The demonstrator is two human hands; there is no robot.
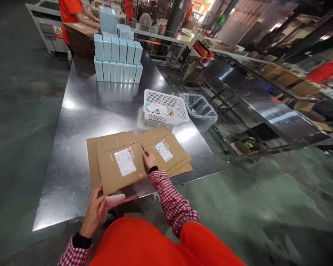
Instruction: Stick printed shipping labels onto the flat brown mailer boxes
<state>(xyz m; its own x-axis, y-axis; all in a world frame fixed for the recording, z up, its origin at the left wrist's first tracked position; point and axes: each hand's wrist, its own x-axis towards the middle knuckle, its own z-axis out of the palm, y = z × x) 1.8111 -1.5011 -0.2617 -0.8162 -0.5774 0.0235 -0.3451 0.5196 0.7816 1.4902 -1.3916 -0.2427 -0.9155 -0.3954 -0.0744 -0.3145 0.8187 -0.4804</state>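
Flat cardboard box [119, 166] lies at the near table [80, 111] edge, long side running 8 to 2 o'clock | left hand [96, 212] curls on its near corner, at 7 o'clock | right hand [149, 161] rests fingers flat on its right edge, at 3 o'clock | more flat boxes [172, 153] fan out beneath, basket [166, 107] beyond at 1 o'clock.

I see a steel table [80, 111], shiny and bare across its middle. On its near edge lies a spread of flat cartons [111, 173], overlapping one another, two showing white labels. Just beyond them, toward the right edge, a white basket [180, 111] sits on the steel with papers inside. At the far end stand blue boxes [118, 61], stacked in rows. A brown box [79, 37] rests behind them.
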